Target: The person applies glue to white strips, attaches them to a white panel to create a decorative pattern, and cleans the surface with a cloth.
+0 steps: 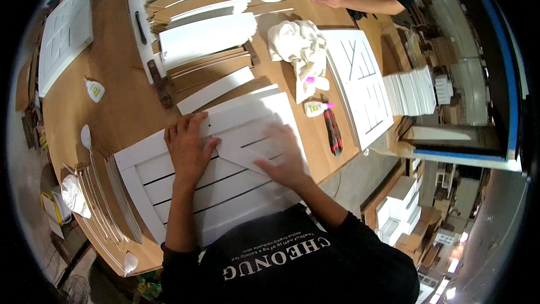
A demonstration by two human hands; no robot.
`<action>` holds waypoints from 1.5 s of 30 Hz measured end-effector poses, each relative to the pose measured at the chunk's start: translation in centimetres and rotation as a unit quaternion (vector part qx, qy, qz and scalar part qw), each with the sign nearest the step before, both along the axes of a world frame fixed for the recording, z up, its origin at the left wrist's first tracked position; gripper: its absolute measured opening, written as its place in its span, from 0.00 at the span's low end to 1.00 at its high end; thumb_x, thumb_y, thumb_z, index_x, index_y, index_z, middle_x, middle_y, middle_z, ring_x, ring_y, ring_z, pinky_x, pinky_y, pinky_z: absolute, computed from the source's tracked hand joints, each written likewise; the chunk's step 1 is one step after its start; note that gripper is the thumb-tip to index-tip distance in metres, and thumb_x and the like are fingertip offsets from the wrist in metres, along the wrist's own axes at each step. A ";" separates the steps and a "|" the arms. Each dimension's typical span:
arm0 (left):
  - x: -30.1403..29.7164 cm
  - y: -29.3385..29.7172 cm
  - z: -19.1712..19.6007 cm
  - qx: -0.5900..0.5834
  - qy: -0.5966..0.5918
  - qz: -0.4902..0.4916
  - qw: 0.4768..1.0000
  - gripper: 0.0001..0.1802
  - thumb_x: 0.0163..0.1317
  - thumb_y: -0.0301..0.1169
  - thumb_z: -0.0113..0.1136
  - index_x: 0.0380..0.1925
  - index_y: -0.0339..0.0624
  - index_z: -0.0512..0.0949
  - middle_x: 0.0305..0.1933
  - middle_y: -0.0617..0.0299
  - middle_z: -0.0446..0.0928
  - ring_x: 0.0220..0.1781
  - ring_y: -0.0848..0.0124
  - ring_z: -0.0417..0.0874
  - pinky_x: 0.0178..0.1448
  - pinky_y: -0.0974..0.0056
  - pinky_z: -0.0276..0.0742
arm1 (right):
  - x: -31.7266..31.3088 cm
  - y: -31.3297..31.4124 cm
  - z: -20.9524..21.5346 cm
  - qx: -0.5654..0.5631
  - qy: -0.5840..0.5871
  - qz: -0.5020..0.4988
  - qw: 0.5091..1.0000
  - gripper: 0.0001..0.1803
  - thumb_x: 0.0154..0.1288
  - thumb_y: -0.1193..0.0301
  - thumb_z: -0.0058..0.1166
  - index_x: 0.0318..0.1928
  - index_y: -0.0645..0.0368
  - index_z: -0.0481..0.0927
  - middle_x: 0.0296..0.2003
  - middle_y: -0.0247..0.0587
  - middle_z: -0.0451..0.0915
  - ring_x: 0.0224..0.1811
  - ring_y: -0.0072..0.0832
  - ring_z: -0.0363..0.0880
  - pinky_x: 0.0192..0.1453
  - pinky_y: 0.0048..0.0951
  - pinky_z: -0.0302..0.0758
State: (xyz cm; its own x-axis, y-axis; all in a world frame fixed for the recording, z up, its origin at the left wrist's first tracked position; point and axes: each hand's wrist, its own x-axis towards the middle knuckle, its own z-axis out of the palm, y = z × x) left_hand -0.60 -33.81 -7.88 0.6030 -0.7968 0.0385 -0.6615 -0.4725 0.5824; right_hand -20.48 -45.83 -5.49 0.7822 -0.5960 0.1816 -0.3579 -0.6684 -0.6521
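Left hand (189, 145) rests on the white grooved panel (225, 187), grip spread; right hand (283, 155), blurred, overlies the panel's right side, thumb and fingers apart.

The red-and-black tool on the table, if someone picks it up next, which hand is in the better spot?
Probably the right. The right hand, blurred, is nearer the red-and-black tool; the left hand is on the white panel, farther away.

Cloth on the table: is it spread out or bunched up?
Bunched up: the cloth lies heaped in loose folds on the table, only a narrow tail trailing out.
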 end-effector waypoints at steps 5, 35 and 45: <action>0.0 -0.4 -0.8 0.019 -0.016 -0.002 1.000 0.40 0.44 0.37 0.71 0.60 0.46 0.67 0.56 0.51 0.68 0.59 0.53 0.65 0.66 0.49 0.54 | -6.7 -1.6 -0.2 0.083 0.052 -0.188 0.977 0.45 0.44 0.66 0.71 0.62 0.59 0.62 0.60 0.52 0.63 0.62 0.45 0.63 0.65 0.41 0.61; 3.3 -1.9 -0.5 0.008 0.139 -0.106 0.985 0.33 0.40 0.28 0.73 0.50 0.39 0.73 0.49 0.56 0.72 0.52 0.62 0.72 0.57 0.60 0.68 | -9.6 -1.2 -1.0 0.245 0.154 -0.116 0.950 0.56 0.45 0.55 0.69 0.70 0.55 0.49 0.67 0.53 0.53 0.67 0.50 0.53 0.68 0.46 0.54; 4.1 -2.2 -1.1 0.029 0.097 -0.093 0.991 0.32 0.42 0.34 0.73 0.51 0.41 0.76 0.47 0.54 0.77 0.50 0.59 0.77 0.54 0.60 0.72 | -8.6 -2.3 -2.5 0.195 0.133 -0.096 0.967 0.57 0.40 0.58 0.72 0.70 0.52 0.51 0.67 0.54 0.55 0.69 0.54 0.51 0.71 0.46 0.52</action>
State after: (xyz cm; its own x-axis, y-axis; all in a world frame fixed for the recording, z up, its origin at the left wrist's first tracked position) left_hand 3.45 -35.99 -9.00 0.4367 -0.8926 -0.1124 -0.6191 -0.3888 0.6823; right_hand -29.10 -48.18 -8.03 0.6383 -0.7176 -0.2787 -0.6404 -0.2941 -0.7095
